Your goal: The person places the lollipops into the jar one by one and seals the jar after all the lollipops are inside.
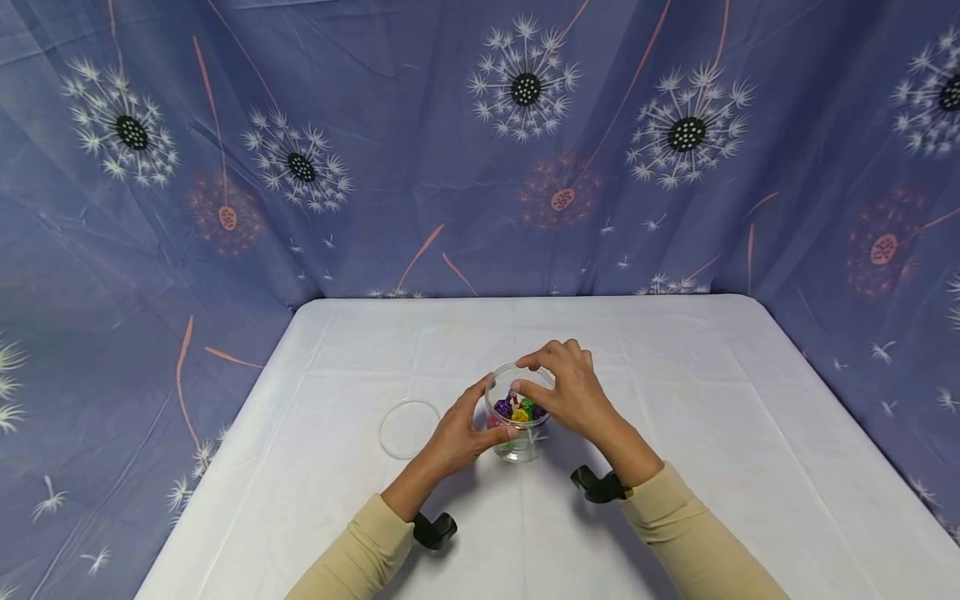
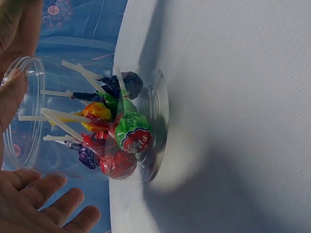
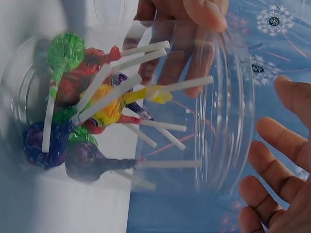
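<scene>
A clear plastic jar (image 1: 517, 454) stands upright on the table with several wrapped lollipops (image 1: 520, 410) inside. The left wrist view shows a green-and-red lollipop (image 2: 133, 133) against the wall, its white stick pointing toward the mouth. Purple, red and yellow wrappers crowd around it. My left hand (image 1: 462, 433) holds the jar near its rim, thumb on the near side and fingers round the far left. Over the mouth is my right hand (image 1: 570, 390), fingers bent and thumb apart from them. In the right wrist view, its fingers (image 3: 279, 165) curve loosely beside the rim with nothing between them.
A round clear lid (image 1: 408, 429) lies on the white-covered table (image 1: 675, 367), left of the jar. Behind the table hangs a blue curtain (image 1: 420, 150) with a dandelion print. Each wrist carries a black camera mount (image 1: 435, 531).
</scene>
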### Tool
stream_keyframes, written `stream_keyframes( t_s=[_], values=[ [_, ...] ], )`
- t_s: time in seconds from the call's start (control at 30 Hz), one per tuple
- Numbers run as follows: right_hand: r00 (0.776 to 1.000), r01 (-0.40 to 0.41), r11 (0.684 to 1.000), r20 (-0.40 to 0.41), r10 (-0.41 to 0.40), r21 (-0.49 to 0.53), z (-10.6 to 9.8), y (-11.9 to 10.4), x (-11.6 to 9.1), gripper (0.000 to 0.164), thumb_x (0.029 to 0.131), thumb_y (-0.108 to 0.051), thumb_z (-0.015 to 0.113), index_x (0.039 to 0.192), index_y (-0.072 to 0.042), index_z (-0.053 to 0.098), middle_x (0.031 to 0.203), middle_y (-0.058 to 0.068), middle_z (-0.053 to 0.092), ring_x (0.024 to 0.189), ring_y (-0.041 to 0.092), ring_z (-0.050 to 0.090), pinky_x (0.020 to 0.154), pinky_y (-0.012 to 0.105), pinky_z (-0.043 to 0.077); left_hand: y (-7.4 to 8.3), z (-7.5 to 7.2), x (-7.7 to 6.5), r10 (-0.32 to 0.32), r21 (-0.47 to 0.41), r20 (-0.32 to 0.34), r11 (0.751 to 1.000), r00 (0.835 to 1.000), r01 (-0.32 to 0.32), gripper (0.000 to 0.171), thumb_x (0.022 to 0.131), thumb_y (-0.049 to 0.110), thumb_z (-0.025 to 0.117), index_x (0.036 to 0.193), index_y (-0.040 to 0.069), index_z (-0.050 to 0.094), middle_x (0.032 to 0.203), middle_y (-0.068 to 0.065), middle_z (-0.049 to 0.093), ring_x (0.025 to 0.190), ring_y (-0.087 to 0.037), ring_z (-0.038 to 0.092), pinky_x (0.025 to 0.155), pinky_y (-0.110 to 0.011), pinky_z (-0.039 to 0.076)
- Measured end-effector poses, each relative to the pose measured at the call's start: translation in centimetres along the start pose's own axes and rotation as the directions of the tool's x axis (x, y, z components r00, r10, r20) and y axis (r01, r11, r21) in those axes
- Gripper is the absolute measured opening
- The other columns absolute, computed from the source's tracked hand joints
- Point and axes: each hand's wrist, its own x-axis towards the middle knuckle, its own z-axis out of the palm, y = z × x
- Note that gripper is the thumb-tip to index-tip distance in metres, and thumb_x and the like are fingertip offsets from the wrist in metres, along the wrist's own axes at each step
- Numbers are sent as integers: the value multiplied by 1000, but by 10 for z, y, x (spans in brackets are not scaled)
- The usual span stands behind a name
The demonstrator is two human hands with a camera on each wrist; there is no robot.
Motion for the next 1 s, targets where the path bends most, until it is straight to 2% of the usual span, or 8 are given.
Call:
stream_keyframes(
  t_s=[0.27, 0.5, 0.67, 0.87, 1.0],
  values=[
    [998, -63, 994, -22, 65, 86, -10, 8, -7, 49, 78, -27, 77, 121, -10, 60, 111, 9, 60, 104, 25, 47, 89, 46, 33, 0, 0, 0, -5, -5, -3, 1000, 1000, 5, 90, 77, 48, 73, 150, 23, 26, 152, -9, 35, 142, -33, 29, 111, -58, 28],
    [982, -185, 976, 45, 181, 113, -19, 18, -15, 64, 80, -34, 75, 134, -14, 48, 124, 11, 53, 116, 28, 43, 94, 53, 38, -1, 1, 1, -6, -12, 4, 1000, 1000, 6, 91, 77, 49, 73, 150, 24, 26, 153, -8, 34, 143, -32, 28, 112, -57, 27],
    [971, -232, 965, 94, 221, 126, -23, 24, -21, 72, 78, -39, 76, 138, -16, 43, 133, 12, 48, 124, 29, 39, 97, 58, 38, 0, 1, 0, -16, -13, 2, 1000, 1000, 16, 90, 77, 48, 73, 150, 23, 26, 152, -9, 35, 142, -32, 28, 112, -57, 27],
    [945, -305, 941, 168, 281, 143, -22, 33, -29, 78, 77, -46, 75, 141, -20, 39, 141, 10, 42, 130, 29, 36, 101, 60, 35, 1, 1, 0, -16, -10, 2, 1000, 1000, 16, 89, 77, 47, 73, 150, 23, 27, 152, -9, 35, 142, -33, 28, 112, -58, 27],
    [935, -325, 934, 197, 295, 147, -20, 38, -33, 81, 76, -46, 75, 143, -21, 36, 144, 8, 40, 132, 29, 35, 103, 61, 33, 1, 1, -1, -8, -12, 1, 1000, 1000, 8, 89, 77, 46, 74, 149, 23, 27, 152, -10, 35, 142, -33, 29, 111, -58, 27]
  ],
)
